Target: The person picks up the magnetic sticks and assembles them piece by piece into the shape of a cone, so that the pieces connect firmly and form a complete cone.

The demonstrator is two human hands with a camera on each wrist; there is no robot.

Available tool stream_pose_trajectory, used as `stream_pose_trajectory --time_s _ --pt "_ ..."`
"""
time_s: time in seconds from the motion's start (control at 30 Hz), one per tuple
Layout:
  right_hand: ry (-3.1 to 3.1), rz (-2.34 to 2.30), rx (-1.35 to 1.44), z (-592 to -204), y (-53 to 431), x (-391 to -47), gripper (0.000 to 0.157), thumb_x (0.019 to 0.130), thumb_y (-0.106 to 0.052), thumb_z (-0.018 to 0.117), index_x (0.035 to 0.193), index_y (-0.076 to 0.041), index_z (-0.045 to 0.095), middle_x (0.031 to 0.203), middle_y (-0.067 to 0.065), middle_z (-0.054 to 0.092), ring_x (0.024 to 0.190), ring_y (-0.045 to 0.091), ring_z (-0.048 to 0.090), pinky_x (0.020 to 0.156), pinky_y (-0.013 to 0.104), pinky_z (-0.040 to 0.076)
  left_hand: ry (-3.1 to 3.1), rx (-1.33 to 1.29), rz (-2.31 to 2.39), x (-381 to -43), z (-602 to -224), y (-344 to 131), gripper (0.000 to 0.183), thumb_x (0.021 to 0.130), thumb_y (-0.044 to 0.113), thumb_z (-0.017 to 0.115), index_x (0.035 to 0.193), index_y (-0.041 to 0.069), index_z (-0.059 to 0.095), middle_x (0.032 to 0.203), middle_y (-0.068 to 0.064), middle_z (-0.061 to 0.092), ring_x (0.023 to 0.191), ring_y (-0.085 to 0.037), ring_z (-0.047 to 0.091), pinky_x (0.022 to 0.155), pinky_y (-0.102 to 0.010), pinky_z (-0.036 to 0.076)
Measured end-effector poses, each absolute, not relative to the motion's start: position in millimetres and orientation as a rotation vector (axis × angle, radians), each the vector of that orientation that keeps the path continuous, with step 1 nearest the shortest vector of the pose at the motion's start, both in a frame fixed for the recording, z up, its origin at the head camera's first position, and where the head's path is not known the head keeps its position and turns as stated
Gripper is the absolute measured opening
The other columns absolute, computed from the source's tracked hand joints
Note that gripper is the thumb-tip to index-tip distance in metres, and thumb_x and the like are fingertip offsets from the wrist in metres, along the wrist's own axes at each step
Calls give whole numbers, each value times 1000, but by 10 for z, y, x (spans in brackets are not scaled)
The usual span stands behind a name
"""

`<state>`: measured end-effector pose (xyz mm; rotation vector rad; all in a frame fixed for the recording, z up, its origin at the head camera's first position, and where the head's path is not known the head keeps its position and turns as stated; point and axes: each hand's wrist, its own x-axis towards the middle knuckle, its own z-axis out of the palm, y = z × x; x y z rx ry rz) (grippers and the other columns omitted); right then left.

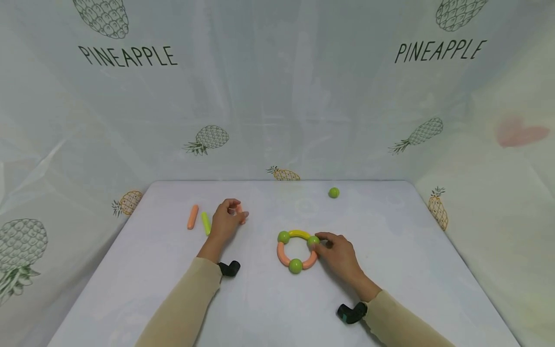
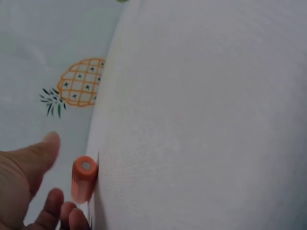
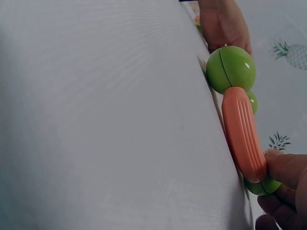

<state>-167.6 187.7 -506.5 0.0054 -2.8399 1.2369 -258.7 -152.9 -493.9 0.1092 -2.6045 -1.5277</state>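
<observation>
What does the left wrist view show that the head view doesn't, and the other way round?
Only the left wrist view shows the pale spot on the end of the orange stick. Only the head view shows the right hand, the lime stick and the whole ring. Both show the left hand, that stick, the table and an orange pineapple print.

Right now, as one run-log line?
left hand: open at orange rod, contact unclear | right hand: pinching green ball on ring | loose green ball: near table far edge
</observation>
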Motion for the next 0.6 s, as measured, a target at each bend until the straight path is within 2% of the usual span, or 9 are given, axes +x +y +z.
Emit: stream_pose_trajectory --time_s 0.2,0.4,0.6 --pt "-2831 1242 17 -5082 1886 -1671 37 94 -30 79 128 -16 76 109 3 73 93 17 57 80 34 46 -2680 65 -1439 -2587 -4964 -1548 44 94 11 78 134 4 59 126 -20 62 117 -36 59 101 -48 49" --pt "-2832 1243 24 -5086 1892 -1673 37 95 -30 79 129 -16 76 109 3 72 92 18 56 79 34 45 -2736 38 -1481 -2550 -4913 -1575 39 104 7 63 142 7 58 135 -15 67 130 -33 60 109 -49 50" --pt "-2833 1246 21 -5075 1888 -1668 37 95 -29 79 129 -16 76 111 3 73 92 18 56 80 34 45 -2786 3 -1351 -2587 -4893 -1554 39 101 18 72 138 9 67 131 -12 70 124 -32 61 106 -50 50"
